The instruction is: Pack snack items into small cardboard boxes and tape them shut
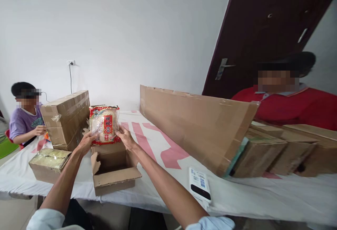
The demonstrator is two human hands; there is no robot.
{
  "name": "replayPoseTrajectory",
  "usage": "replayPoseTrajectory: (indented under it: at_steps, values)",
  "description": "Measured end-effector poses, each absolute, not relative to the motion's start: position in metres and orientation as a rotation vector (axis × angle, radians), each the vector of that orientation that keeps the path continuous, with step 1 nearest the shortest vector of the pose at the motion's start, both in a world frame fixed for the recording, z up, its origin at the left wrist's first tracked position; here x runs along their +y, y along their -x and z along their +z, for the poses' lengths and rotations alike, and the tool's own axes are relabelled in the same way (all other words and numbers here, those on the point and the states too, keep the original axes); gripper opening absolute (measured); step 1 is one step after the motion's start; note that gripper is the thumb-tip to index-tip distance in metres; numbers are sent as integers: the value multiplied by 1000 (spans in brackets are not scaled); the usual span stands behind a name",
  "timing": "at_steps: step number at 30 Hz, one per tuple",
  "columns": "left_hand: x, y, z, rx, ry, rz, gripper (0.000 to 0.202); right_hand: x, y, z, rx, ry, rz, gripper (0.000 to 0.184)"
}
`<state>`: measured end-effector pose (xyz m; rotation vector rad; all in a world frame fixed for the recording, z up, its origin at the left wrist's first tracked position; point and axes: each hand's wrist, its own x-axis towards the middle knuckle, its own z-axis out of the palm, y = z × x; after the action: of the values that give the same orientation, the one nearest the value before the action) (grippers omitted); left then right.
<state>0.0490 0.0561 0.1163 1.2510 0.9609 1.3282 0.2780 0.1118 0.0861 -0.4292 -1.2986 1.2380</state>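
**Both hands on the cracker packet, above the open box**

The left hand [85, 142] and the right hand [125, 137] each pinch a lower corner of the red-and-clear plastic packet of round rice crackers [104, 123]. The fingers are closed on the film and the packet is upright, label facing the camera. It hangs just over the back edge of the small open brown cardboard box [116, 184], clear of the flaps.

The contents look brittle, so a light hold on the seams, not the crackers, seems the safe way. The packet should stay level, and the splayed flaps need to stay out of its way.

That small box looks empty, as far as can be seen inside it. To its left, the low open cardboard tray [42, 173] is filled to the rim with pale green wrapped packs. Behind it, the tall taped brown carton [67, 117] is sealed, contents hidden. On the right, a long flat cardboard panel [195, 124] leans across the white-and-pink table cover [263, 195]. A person in a purple shirt [25, 121] sits at the far left with a hand beside the carton.
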Motion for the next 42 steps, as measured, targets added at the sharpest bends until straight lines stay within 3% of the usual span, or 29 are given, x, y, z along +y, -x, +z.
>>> replayPoseTrajectory:
  at_steps: [19, 42]
  values:
    - [110, -36, 57, 948, -1064, 1361, 40, 173, -265, 8, -1181, 628, 1278, 48]
    - [104, -47, 121, 811, -1255, 1485, 48, 157, -276, 79, -1207, 481, 1117, 48]
